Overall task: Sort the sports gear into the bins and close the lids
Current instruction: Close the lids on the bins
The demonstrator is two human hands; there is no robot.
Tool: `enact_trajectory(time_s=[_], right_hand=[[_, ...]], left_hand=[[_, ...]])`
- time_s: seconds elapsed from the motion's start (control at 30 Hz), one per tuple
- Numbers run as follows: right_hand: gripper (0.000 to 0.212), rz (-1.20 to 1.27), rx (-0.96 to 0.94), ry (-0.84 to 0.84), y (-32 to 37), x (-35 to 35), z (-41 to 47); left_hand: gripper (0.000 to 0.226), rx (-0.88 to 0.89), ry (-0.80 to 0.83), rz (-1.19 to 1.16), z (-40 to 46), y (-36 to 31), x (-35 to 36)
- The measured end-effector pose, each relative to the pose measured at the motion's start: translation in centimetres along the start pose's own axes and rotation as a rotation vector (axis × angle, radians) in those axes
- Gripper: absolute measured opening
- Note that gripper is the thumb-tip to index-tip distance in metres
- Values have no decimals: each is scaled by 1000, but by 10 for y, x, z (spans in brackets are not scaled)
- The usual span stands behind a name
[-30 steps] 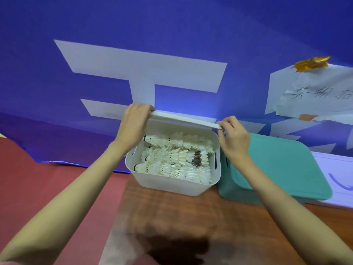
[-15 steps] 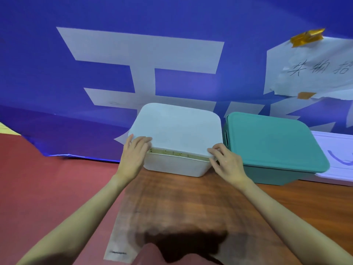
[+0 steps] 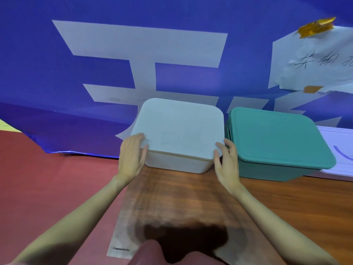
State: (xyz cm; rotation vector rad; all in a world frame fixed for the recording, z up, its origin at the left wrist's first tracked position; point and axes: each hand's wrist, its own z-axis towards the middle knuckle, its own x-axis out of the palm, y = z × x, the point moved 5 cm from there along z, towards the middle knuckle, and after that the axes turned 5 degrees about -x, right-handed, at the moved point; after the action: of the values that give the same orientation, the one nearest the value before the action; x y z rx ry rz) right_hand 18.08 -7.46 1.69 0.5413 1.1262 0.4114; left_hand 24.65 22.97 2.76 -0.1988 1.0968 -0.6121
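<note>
At frame centre the white bin [image 3: 177, 165] sits on the wooden tabletop [image 3: 191, 197], its white lid [image 3: 179, 129] on. The left hand [image 3: 131, 157] rests relaxed fingers on the lid's near-left corner; the right hand [image 3: 227, 161], fingers loosely spread, touches its near-right corner. The teal bin [image 3: 275, 169] stands lidded just right.

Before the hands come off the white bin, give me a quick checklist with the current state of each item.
1. White lid flat on the white bin: ok along the near edge, no gap shows.
2. Far edge of that lid seated: cannot tell, hidden from this view.
3. Left hand at the lid's near left corner: ok, touching.
4. Right hand at the near right corner: ok, fingers loose.
5. Green lid closed on the green bin: ok.
6. Loose gear left on the wooden table: ok, none in view.
</note>
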Motion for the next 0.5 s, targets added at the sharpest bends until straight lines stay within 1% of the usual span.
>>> enact_trajectory(time_s=[0.07, 0.13, 0.2, 0.23, 0.3, 0.4, 0.5], right_hand=[[43, 36, 145, 17, -1, 7, 3], [51, 102, 252, 48, 0, 15, 6], [55, 158, 289, 48, 0, 21, 9], [56, 171, 297, 43, 0, 23, 10], [56, 179, 317, 24, 0, 26, 11], [57, 158, 334, 16, 2, 30, 11], [58, 118, 322, 17, 4, 30, 12]], left_hand=[[32, -360, -94, -165, 3, 6, 0], [35, -703, -168, -330, 2, 12, 5], [35, -954, -205, -452, -1, 19, 12], [33, -1036, -205, -488, -2, 22, 16], [29, -1111, -210, -529, -3, 27, 21], [24, -1125, -253, -584, -4, 31, 21], [27, -1145, -265, -609, -5, 34, 23]])
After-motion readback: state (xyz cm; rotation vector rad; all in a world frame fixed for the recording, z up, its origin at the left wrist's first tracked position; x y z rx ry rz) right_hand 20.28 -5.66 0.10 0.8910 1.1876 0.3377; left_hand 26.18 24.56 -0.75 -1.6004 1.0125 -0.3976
